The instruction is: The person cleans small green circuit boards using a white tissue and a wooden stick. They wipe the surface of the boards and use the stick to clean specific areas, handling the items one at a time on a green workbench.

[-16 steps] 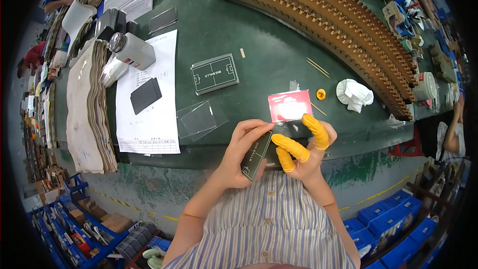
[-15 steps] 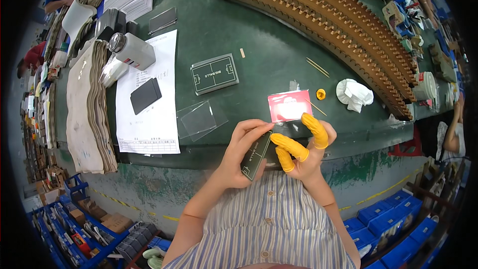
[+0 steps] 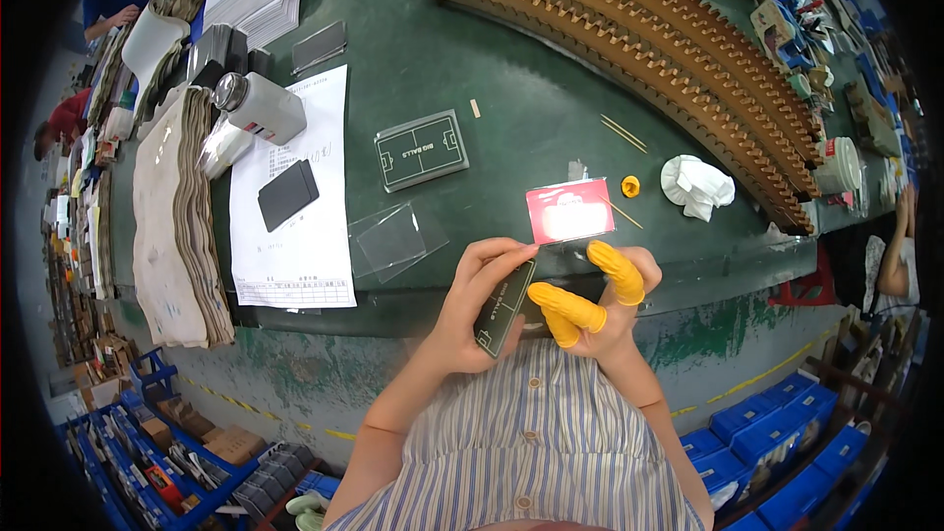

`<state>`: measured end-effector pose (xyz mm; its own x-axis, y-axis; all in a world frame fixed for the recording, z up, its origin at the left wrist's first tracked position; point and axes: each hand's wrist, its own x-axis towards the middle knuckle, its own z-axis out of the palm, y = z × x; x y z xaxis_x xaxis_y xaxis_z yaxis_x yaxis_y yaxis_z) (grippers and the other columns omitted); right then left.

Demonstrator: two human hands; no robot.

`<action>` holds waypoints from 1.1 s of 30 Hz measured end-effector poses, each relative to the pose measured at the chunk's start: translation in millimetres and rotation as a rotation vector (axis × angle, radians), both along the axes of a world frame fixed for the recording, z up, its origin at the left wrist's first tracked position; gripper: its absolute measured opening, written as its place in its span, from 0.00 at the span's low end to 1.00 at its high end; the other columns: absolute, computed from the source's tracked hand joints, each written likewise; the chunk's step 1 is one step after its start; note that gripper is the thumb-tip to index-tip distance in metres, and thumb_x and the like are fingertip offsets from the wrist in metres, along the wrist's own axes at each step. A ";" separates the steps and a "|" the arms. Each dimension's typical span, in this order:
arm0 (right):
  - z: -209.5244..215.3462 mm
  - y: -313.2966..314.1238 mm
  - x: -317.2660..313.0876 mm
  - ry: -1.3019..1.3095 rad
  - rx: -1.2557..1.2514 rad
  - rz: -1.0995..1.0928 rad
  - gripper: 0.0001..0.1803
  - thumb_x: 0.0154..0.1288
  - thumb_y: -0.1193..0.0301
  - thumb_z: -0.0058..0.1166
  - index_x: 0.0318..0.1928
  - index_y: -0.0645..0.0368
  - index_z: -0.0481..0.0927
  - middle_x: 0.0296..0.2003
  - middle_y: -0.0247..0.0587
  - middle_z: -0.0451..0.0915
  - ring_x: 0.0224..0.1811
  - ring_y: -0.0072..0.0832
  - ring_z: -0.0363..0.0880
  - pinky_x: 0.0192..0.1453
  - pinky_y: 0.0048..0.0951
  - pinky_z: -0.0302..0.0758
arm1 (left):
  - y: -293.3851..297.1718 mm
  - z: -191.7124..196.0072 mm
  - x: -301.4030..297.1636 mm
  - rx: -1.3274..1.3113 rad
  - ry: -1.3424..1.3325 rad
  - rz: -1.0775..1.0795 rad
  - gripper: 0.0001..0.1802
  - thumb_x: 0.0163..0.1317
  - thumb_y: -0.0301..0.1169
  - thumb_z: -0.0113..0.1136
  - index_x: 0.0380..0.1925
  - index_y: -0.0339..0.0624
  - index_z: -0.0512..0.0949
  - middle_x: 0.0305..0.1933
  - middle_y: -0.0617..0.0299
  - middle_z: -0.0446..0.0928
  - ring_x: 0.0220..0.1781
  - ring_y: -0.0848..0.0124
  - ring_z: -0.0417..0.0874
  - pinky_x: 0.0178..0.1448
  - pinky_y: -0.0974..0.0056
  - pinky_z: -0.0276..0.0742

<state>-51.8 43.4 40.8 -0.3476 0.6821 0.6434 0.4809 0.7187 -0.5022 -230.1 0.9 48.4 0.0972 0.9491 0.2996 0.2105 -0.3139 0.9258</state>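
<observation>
From the head camera, both forearms come up from the lower edge and meet just short of the counter's near edge, over the person's striped shirt. The left hand (image 3: 472,310) is curled, thumb and fingers wrapped about a small dark flat panel (image 3: 503,307); its grip is closed on the panel's left long edge and back. The right hand (image 3: 600,305) wears yellow finger cots (image 3: 565,303) on thumb, index and middle finger; these fingertips press against the panel's right side, so this grip too is clenched on the same panel. The panel sits between the two hands, touching both, held above the lap and just off the counter (image 3: 511,98). It is tilted, one thin edge turned up toward the camera; its long axis runs from lower left to upper right, the upper end pointing at the near edge of the counter.

On the counter, just beyond the hands, lies a red card (image 3: 570,210). Left of it are clear plastic sheets (image 3: 393,239) beside a white paper form (image 3: 293,197) carrying a black slab (image 3: 287,194). Farther in rests a green rectangular panel (image 3: 421,149). A crumpled white cloth (image 3: 696,185) lies toward the right edge.
</observation>
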 end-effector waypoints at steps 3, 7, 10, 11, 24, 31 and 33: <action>0.1 0.4 2.1 -0.015 0.004 0.018 0.17 0.48 0.60 0.65 0.42 0.29 0.83 0.52 0.30 0.68 0.55 0.33 0.61 0.51 0.37 0.61 | 0.1 -1.3 -0.9 -0.004 -0.015 -0.010 0.36 0.43 0.22 0.56 0.59 0.35 0.68 0.57 0.48 0.65 0.58 0.56 0.69 0.62 0.59 0.64; -1.0 -2.0 1.2 0.011 -0.008 0.001 0.16 0.49 0.61 0.64 0.42 0.30 0.83 0.53 0.30 0.69 0.55 0.34 0.60 0.51 0.36 0.61 | -0.7 -2.6 -0.5 -0.013 -0.043 -0.018 0.36 0.43 0.21 0.55 0.59 0.35 0.68 0.57 0.48 0.65 0.57 0.56 0.69 0.62 0.59 0.64; -4.3 -0.7 3.5 0.029 0.019 -0.017 0.16 0.50 0.61 0.62 0.43 0.30 0.83 0.54 0.30 0.68 0.54 0.34 0.60 0.51 0.35 0.61 | -4.6 -3.4 -0.5 -0.111 -0.133 -0.027 0.36 0.43 0.21 0.54 0.59 0.35 0.68 0.56 0.49 0.65 0.57 0.57 0.69 0.61 0.60 0.64; -5.9 -0.4 3.4 0.050 0.026 -0.026 0.16 0.51 0.61 0.62 0.43 0.30 0.83 0.54 0.30 0.68 0.54 0.35 0.60 0.51 0.35 0.61 | -5.1 -3.4 -0.7 -0.133 -0.155 -0.032 0.36 0.43 0.22 0.54 0.59 0.35 0.68 0.56 0.49 0.65 0.56 0.57 0.69 0.61 0.60 0.64; -5.3 0.3 2.3 0.043 -0.014 -0.038 0.16 0.50 0.60 0.63 0.43 0.37 0.84 0.55 0.33 0.69 0.53 0.36 0.60 0.54 0.35 0.60 | -4.0 -13.2 -2.2 -0.123 -0.280 -0.093 0.32 0.54 0.28 0.53 0.61 0.30 0.64 0.57 0.50 0.62 0.35 0.73 0.68 0.37 0.72 0.65; -5.4 3.2 0.3 0.117 -0.056 -0.054 0.19 0.49 0.61 0.65 0.44 0.48 0.83 0.56 0.39 0.70 0.55 0.40 0.60 0.58 0.37 0.60 | -6.4 -18.4 -0.8 0.026 -0.210 0.039 0.37 0.51 0.19 0.56 0.64 0.32 0.58 0.61 0.51 0.55 0.33 0.70 0.71 0.36 0.69 0.70; -5.3 3.0 0.0 0.154 -0.090 -0.072 0.20 0.49 0.61 0.65 0.45 0.50 0.83 0.56 0.41 0.70 0.55 0.41 0.60 0.59 0.38 0.60 | -4.2 -13.2 -0.8 0.060 -0.264 -0.003 0.41 0.49 0.13 0.56 0.65 0.36 0.54 0.63 0.53 0.51 0.36 0.68 0.74 0.36 0.68 0.72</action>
